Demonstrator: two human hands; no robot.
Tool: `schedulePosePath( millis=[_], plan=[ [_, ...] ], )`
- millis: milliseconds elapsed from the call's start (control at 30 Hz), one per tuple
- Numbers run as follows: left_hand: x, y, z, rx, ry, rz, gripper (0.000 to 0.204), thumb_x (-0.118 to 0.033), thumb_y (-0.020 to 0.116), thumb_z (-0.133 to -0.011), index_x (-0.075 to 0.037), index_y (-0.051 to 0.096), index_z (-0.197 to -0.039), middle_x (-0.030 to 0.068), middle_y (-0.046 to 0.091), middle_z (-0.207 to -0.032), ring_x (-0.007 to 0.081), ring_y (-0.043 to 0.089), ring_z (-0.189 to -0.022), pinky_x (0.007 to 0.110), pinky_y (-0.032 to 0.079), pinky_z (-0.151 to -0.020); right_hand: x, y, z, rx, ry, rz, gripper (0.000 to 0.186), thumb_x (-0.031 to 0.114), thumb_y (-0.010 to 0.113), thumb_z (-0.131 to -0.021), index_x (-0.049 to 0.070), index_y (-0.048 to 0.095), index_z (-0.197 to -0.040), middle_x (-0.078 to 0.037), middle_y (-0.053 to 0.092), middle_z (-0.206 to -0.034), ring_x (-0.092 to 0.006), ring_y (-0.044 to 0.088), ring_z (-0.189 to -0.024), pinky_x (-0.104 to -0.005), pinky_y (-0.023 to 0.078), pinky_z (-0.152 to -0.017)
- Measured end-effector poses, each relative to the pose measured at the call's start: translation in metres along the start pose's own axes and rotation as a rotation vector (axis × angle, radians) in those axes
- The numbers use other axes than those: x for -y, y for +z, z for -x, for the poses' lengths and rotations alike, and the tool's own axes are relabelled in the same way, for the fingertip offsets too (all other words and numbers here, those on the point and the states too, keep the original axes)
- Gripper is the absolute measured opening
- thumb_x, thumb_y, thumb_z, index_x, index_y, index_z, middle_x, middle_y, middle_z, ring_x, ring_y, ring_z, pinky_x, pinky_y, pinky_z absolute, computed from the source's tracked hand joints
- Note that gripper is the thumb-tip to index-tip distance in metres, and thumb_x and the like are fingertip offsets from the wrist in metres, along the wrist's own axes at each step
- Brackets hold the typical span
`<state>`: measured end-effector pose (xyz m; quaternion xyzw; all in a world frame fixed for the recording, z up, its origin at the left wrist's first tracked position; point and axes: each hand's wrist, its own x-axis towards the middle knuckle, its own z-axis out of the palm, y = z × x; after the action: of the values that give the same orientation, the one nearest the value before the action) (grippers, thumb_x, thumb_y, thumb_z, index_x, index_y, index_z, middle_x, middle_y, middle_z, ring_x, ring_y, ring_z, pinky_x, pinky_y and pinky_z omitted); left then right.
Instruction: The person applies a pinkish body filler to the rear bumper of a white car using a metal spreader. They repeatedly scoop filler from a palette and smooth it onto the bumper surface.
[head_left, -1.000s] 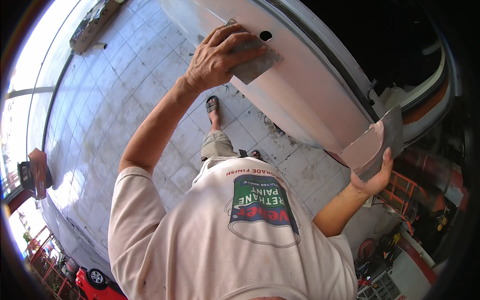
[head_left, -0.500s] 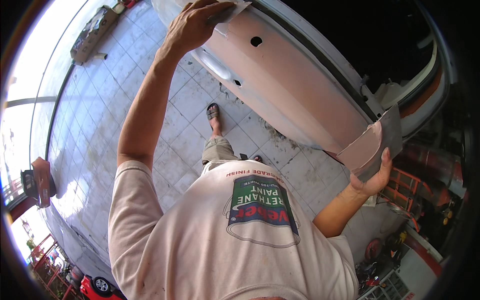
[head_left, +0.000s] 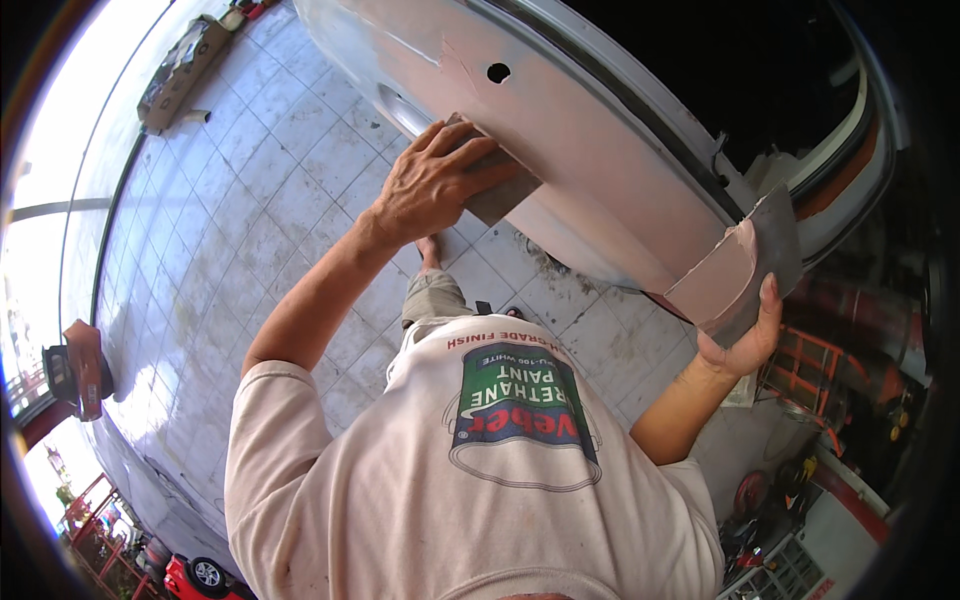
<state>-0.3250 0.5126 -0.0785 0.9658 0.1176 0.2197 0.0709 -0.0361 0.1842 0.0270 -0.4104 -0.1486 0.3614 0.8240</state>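
Note:
My left hand point(head_left: 430, 185) grips a flat grey metal spreader point(head_left: 505, 198) against the lower edge of a pale pink, filler-coated car panel point(head_left: 590, 180). The panel has a round black hole point(head_left: 498, 73) and a recess near its lower edge. My right hand point(head_left: 740, 340) holds a grey flat board point(head_left: 770, 250) at the panel's right end, thumb along its side, with a thick layer of pink putty point(head_left: 712, 282) spread on it.
Around me are a tiled floor point(head_left: 260, 200), a long box point(head_left: 180, 75) at upper left, a brown-and-black object point(head_left: 75, 365) at left, a red toy car point(head_left: 205, 575) at lower left, orange metal racks point(head_left: 800, 370) at right, and the dark vehicle opening point(head_left: 720, 80).
My left hand with the spreader rose to the panel's upper left, then came back down and right to the lower edge. My right hand and board have barely moved.

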Motion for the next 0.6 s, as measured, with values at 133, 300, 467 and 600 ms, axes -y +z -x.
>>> schedulePosePath(
  millis=[133,300,467,600],
  plan=[
    [0.015,-0.029,0.019,-0.054,-0.173,0.178,0.079,-0.001,0.085,-0.074,-0.034,0.079,-0.146,0.0001,0.074,-0.146,0.0318,0.066,-0.139,0.050,0.059,-0.118,-0.023,0.035,-0.002,-0.051,-0.035,0.251,0.065,0.038,0.058,-0.118,-0.010,0.051,-0.161,-0.022,0.063,-0.157,-0.0340,0.060,-0.147,-0.0485,0.047,-0.125],
    [-0.017,-0.073,-0.009,-0.240,-0.054,0.459,0.076,-0.015,0.093,-0.071,-0.031,0.081,-0.144,0.0034,0.075,-0.143,0.0341,0.066,-0.138,0.052,0.059,-0.118,-0.080,0.075,-0.004,0.028,0.009,0.669,0.058,0.039,0.066,-0.117,-0.009,0.060,-0.150,-0.018,0.069,-0.144,-0.0258,0.065,-0.133,-0.0395,0.051,-0.116],
    [-0.037,-0.063,-0.002,0.016,0.157,0.425,0.068,-0.010,0.087,-0.074,-0.031,0.083,-0.139,0.0008,0.073,-0.143,0.0312,0.064,-0.140,0.049,0.058,-0.119,-0.119,0.132,-0.024,0.167,-0.210,0.577,0.054,0.037,0.069,-0.116,-0.010,0.066,-0.142,-0.016,0.072,-0.134,-0.0229,0.068,-0.125,-0.0371,0.052,-0.110],
    [0.038,-0.059,0.021,0.110,0.095,0.171,0.063,-0.002,0.082,-0.078,-0.028,0.083,-0.135,0.0022,0.075,-0.141,0.0286,0.067,-0.138,0.046,0.055,-0.122,-0.092,0.135,-0.049,-0.174,-0.134,0.244,0.062,0.033,0.068,-0.114,-0.008,0.055,-0.159,-0.019,0.064,-0.156,-0.0307,0.063,-0.142,-0.0443,0.052,-0.120]
  ],
)
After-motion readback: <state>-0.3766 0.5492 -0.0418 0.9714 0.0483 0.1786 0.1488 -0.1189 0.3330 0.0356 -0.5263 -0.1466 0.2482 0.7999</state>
